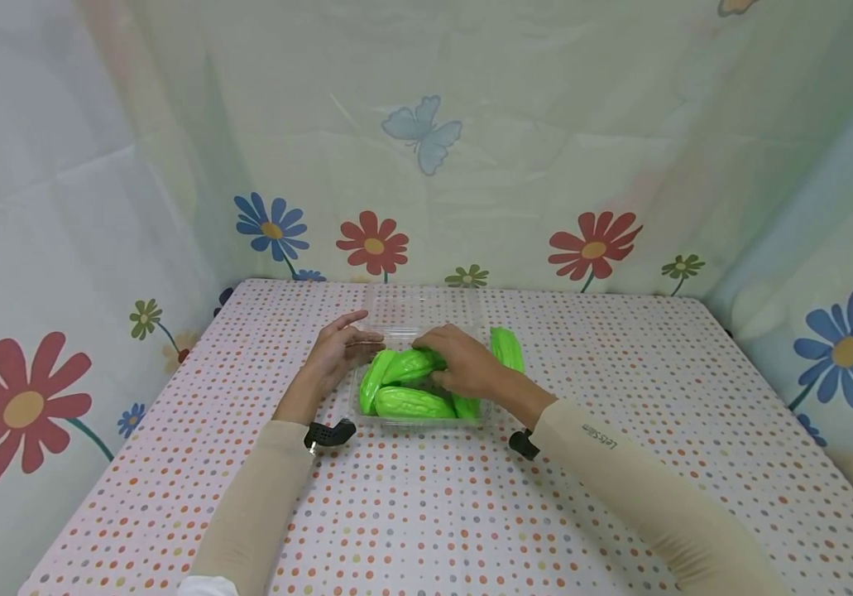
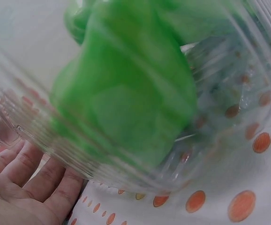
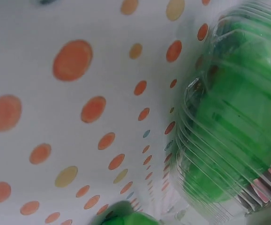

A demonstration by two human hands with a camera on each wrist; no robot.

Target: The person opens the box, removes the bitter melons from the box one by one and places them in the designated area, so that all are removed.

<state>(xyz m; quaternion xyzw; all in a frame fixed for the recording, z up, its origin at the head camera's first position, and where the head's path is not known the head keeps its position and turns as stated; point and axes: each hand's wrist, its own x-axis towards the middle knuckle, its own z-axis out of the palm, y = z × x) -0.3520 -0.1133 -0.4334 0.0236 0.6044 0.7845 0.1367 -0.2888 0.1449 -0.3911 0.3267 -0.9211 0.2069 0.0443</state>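
A clear plastic box stands on the table with its lid swung back behind it. Several bright green bitter melons lie inside; one stretches along the front and another stands along the left side. My right hand reaches in from above and grips a bitter melon near the back, covering its right end. At the box's left back side is my left hand, its fingers relaxed by the wall. The left wrist view has those fingers just under the clear rim.
One more bitter melon lies on the dotted tablecloth, outside the box to the right. A flowered curtain hangs behind the table and on both sides. Each wrist wears a black strap.
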